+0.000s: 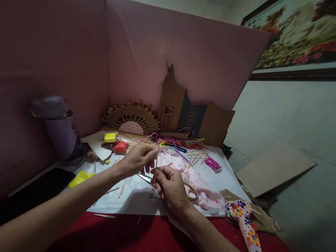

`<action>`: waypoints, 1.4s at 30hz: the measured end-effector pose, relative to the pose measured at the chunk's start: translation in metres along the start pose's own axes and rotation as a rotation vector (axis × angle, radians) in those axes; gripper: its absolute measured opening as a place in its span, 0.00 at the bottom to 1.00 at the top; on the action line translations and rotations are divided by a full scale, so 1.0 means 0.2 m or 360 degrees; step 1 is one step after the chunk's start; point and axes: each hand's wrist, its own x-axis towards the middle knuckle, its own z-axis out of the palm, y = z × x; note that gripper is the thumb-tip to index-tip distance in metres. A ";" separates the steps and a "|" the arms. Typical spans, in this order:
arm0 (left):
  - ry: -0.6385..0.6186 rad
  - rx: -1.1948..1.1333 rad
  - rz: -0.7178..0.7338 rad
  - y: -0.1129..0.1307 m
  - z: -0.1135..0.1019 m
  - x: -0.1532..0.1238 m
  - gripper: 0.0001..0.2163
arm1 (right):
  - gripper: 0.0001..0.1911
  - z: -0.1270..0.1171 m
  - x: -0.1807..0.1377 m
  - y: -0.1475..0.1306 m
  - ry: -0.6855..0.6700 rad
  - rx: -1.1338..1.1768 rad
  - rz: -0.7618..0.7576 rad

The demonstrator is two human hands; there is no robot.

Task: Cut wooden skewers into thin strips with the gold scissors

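Your right hand's (173,187) grip is pinched closed, thumb against fingertips, on a thin wooden stick (154,191) held upright in front of you, above the near half of the worktop (225,178). Your left hand (138,160) has its fingers curled at the stick's upper part; you cannot tell from this view whether that grip closes on it. Beneath your hands lie scissors (194,197), blades to nine o'clock and the visible handle loop at about half past three. Pink dotted fabric (206,186) spreads from one to four o'clock. Colored cords (194,144) lie at one o'clock, with torn cardboard (173,97) standing behind. A magenta packet (212,165) sits between two and three, a flower-patterned gun-shaped tool (254,237) at four. At ten are a red packet (121,146), a yellow packet (110,137) and, much farther out, a purple tumbler (60,132); a stick-ribbed fan (132,113) stands at eleven. Yellow sheeting (81,178) lies at nine, near a black flat object (43,185).
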 end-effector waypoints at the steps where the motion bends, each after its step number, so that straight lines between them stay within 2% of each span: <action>1: 0.0146 0.0305 0.0049 -0.04 -0.03 0.06 0.15 | 0.15 0.00 0.01 0.00 0.0087 0.0008 0.0015; 3: 0.0408 0.1062 0.0093 -0.11 -0.10 0.17 0.14 | 0.15 -0.01 0.01 0.02 0.0216 0.0004 -0.0008; 4: 0.0432 0.1421 0.0068 -0.15 -0.13 0.22 0.13 | 0.15 -0.01 0.02 0.02 0.0245 -0.0005 -0.0035; 5: 0.0411 0.1525 0.0063 -0.18 -0.15 0.27 0.12 | 0.15 -0.01 0.02 0.03 0.0257 -0.0022 -0.0057; 8: 0.0256 0.1666 0.0108 -0.25 -0.16 0.40 0.10 | 0.15 -0.02 0.03 0.04 0.0258 -0.0089 -0.0065; 11: 0.0108 0.1752 0.0170 -0.28 -0.12 0.48 0.10 | 0.15 -0.01 0.04 0.05 0.0278 -0.0115 -0.0037; 17: -0.0028 0.1847 0.0276 -0.32 -0.08 0.55 0.13 | 0.15 -0.02 0.04 0.05 0.0296 -0.0110 -0.0058; 23: 0.0028 0.1935 0.0337 -0.31 -0.17 0.47 0.14 | 0.14 -0.02 0.04 0.05 0.0308 -0.0044 -0.0073; 28: 0.0064 0.1978 0.0412 -0.32 -0.24 0.34 0.10 | 0.13 -0.02 0.04 0.05 0.0368 0.0039 -0.0110; 36: 0.0066 0.2037 0.0445 -0.33 -0.26 0.17 0.11 | 0.13 -0.04 0.06 0.06 0.0299 -0.0122 0.0029; 42: 0.0137 0.2071 0.0535 -0.31 -0.28 0.10 0.12 | 0.14 -0.05 0.06 0.06 0.0278 -0.0128 0.0034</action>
